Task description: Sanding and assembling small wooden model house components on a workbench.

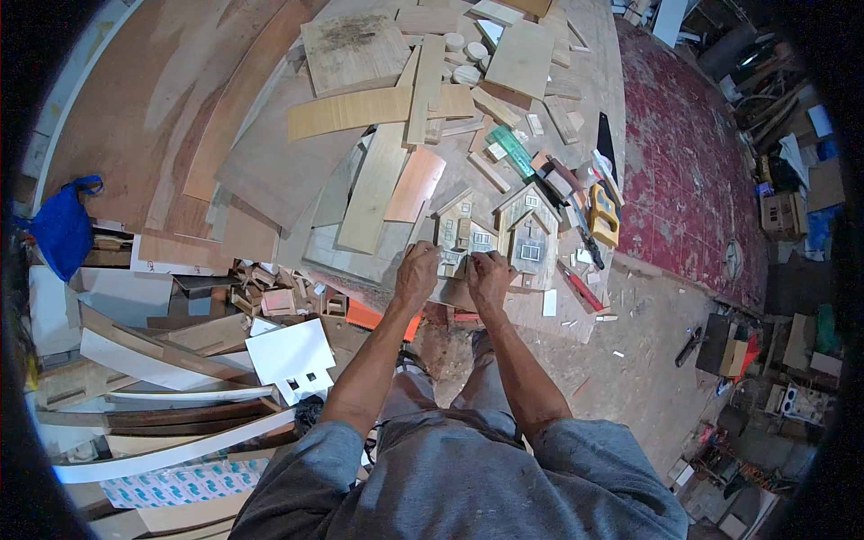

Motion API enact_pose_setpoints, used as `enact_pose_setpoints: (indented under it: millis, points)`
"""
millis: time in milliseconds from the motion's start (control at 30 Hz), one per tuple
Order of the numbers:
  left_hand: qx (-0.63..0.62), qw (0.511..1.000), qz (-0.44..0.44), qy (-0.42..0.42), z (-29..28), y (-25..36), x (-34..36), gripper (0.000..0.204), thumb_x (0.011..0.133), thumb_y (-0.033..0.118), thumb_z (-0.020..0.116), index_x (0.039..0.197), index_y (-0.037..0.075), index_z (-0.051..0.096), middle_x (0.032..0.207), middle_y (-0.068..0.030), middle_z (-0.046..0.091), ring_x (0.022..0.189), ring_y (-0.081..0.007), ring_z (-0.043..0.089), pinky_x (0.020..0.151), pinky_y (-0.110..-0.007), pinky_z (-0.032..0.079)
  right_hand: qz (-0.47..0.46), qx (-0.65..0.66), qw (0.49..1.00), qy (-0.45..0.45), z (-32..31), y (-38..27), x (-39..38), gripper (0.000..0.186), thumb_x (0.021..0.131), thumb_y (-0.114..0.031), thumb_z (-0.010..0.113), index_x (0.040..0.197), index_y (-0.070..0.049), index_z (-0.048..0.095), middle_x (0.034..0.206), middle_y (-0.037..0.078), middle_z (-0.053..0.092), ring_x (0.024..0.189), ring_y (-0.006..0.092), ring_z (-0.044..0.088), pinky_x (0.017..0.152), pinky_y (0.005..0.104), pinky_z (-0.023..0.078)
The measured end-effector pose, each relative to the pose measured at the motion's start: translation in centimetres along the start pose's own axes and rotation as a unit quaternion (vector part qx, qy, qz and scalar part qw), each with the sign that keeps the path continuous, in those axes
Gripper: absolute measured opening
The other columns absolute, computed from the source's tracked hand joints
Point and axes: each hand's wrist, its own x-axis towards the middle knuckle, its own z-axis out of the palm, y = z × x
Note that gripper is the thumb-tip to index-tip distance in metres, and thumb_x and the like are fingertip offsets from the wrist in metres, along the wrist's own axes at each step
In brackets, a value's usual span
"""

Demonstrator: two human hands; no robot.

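Note:
A small wooden model house, with pale window frames on its front, lies on the worktable. At its left edge my left hand is closed, fingers curled against the wood. My right hand is closed in a pinch at the lower right of the house; its fingertips hide whatever they hold. Just right of it is a second wooden model house with a pointed roof and a white window. A red-handled tool and a yellow saw handle lie farther right.
Wood planks, blocks and round discs cover the far part of the table. A green transparent piece lies among them. To the left are large plywood sheets and stacked offcuts. A red panel stretches along the right.

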Motion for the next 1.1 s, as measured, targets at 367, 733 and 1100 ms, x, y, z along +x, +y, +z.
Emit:
enact_pose_setpoints:
  millis: [367,733,1100]
  points:
    - [0.039,0.998,0.016,-0.043,-0.1,0.6,2.0,0.019,0.080,0.010,0.070,0.098,0.004,0.071,0.097,-0.0090,0.061,0.099,-0.0289,0.058,0.084,-0.042,0.052,0.040,0.037,0.998,-0.018,-1.6,1.0,-1.4,0.015,0.082,-0.021,0.069,0.091,-0.010,0.074,0.091,0.009,0.065,0.095,0.0308,0.059,0.088,0.0499,0.035]
    - [0.076,0.991,0.050,-0.098,0.0,0.8,3.5,0.010,0.080,0.009,0.069,0.088,0.003,0.073,0.095,-0.0098,0.061,0.096,-0.0305,0.057,0.084,-0.042,0.050,0.045,0.031,0.998,0.006,-2.7,2.7,-1.8,0.014,0.083,-0.018,0.070,0.092,-0.008,0.073,0.090,0.010,0.066,0.094,0.0303,0.060,0.088,0.0498,0.035]
    - [0.083,0.993,0.080,-0.013,-3.9,1.4,1.9,0.014,0.083,0.003,0.062,0.092,-0.001,0.071,0.094,-0.0174,0.065,0.087,-0.0351,0.063,0.081,-0.044,0.051,0.020,0.013,0.995,0.093,-8.9,4.0,-2.1,0.012,0.084,-0.015,0.070,0.092,-0.006,0.074,0.080,0.009,0.066,0.074,0.0248,0.064,0.076,0.0402,0.043]
